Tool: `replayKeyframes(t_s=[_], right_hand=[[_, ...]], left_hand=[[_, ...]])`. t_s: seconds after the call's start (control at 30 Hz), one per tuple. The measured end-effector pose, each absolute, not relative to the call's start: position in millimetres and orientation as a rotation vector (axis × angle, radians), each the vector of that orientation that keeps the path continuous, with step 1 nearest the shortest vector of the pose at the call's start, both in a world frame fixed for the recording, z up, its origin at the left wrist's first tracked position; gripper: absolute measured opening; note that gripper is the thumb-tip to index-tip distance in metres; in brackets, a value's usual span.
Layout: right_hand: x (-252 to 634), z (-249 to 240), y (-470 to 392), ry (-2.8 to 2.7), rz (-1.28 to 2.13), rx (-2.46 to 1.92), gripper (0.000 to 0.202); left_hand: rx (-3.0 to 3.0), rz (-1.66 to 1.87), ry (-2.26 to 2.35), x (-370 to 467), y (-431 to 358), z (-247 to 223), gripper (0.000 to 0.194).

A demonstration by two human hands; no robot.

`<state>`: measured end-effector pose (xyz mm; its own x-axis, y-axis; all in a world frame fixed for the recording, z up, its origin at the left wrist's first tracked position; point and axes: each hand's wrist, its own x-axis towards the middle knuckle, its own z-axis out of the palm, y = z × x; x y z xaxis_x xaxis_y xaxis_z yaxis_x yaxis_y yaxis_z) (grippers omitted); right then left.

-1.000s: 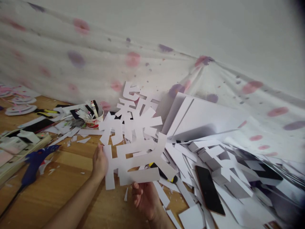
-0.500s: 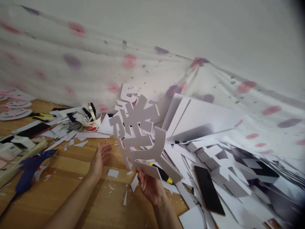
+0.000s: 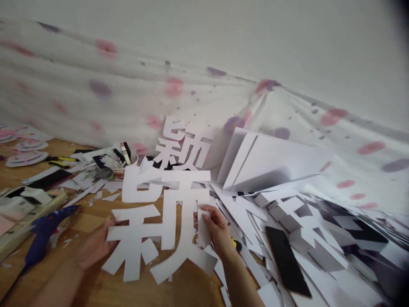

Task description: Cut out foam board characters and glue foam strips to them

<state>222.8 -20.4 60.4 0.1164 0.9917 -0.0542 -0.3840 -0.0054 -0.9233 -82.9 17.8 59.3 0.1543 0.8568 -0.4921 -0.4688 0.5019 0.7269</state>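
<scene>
A large white foam-board cut-out of a Chinese character [image 3: 183, 213] is held up over the table, its face toward me. My right hand [image 3: 219, 232] pinches its right-hand stroke, thumb in front. At the lower left part of the cut-out, my left hand [image 3: 96, 245] grips the edge, with its fingertips partly hidden behind the board. Beyond it, a smaller white cut-out of the same character [image 3: 166, 151] leans against the curtained wall.
A blue glue gun [image 3: 43, 232] lies at left near a power strip [image 3: 47, 209]. A cup of pens [image 3: 126, 157] stands farther back. At right are a black phone [image 3: 287, 260], board scraps, folded white pieces [image 3: 313, 238] and leaning white panels [image 3: 268, 160].
The cut-out character has turned from its grey side to its white face and come lower and nearer. My left hand, previously open and apart, now holds its left side.
</scene>
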Motion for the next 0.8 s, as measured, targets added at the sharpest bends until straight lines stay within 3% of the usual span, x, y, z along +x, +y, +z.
replayKeyframes(t_s=[0.17, 0.3, 0.37, 0.57, 0.8], right_hand=[[217, 62, -20, -0.792, 1.269, -0.993, 0.03], [215, 68, -20, -0.759, 1.268, -0.949, 0.058], [215, 69, -19, -0.733, 1.284, -0.943, 0.063], [214, 61, -20, -0.761, 1.421, -0.968, 0.028], [218, 57, -24, -0.801, 1.424, -1.082, 0.031]], left_hand=[[0.567, 0.897, 1.009, -77, 23, 57, 0.03], [0.533, 0.988, 1.042, -68, 21, 65, 0.028], [0.52, 1.045, 1.086, -65, 20, 67, 0.024], [0.554, 1.129, 1.17, -65, 19, 63, 0.016], [0.591, 1.155, 1.188, -63, 18, 60, 0.017]])
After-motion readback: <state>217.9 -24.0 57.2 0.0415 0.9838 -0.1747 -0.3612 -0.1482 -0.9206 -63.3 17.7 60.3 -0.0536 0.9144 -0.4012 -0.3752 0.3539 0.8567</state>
